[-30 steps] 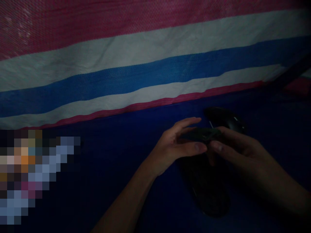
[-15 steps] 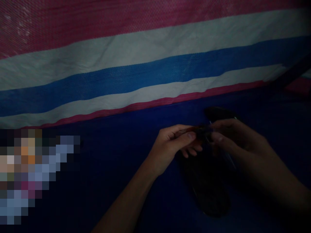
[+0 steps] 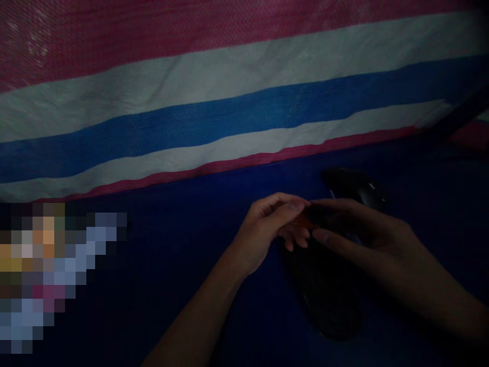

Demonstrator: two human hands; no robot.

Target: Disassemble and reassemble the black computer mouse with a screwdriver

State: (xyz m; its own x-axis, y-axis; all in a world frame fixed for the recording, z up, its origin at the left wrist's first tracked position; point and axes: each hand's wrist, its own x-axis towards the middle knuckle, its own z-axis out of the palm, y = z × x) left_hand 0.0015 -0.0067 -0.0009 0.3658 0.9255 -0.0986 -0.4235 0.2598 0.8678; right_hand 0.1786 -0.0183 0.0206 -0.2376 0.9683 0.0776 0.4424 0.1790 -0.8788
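Note:
My left hand [image 3: 269,224] is bent inward, its thumb close against the index finger and the other fingers curled below. My right hand [image 3: 376,237] meets it from the right, fingers and thumb curved around a dark space. Between the two hands there is a small dark thing with an orange-brown part [image 3: 304,221]; the dimness hides what it is. Under the hands lies a long, rounded black object [image 3: 330,300], partly covered by them. A glossy black rounded piece [image 3: 361,186] shows behind my right hand.
A dark blue surface [image 3: 171,255] spreads beneath the hands. Behind it hangs a sheet striped in pink, white and blue [image 3: 214,125]. A dark slanting bar [image 3: 462,120] crosses at the right. The lower left corner is pixelated. The light is very dim.
My right hand has moved left and slightly down, closer to the left fingertips, uncovering more of the glossy black piece. The dark thing between the hands shows less now. My left hand has barely shifted.

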